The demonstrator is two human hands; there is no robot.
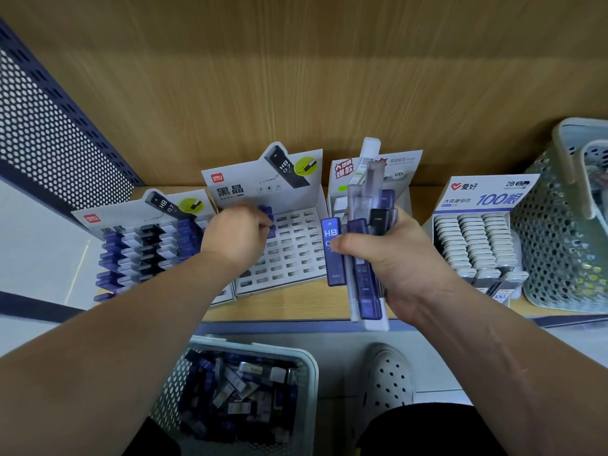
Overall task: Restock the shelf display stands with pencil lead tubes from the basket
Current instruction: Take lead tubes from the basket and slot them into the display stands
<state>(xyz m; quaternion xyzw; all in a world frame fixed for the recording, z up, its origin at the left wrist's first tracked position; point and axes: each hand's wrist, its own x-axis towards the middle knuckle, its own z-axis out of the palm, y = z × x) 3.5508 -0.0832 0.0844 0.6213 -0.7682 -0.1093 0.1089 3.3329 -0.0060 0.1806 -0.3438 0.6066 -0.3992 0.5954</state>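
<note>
Above basket (263,347) at six o'clock: grips tube bundle (365,297) in right hand (404,258), pinches tube (268,213) in left hand (237,235); seat straight into stand (296,255).

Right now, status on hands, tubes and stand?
Left hand pinches blue tube at back row of mostly empty stand. Right hand grips tube bundle. Open slots unobstructed.

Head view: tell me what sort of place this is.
Probably a stationery shop: branded display stands of lead tubes on a wooden shelf, a basket of more tubes on the floor, and the right hand gripping a bundle for restocking.
</note>
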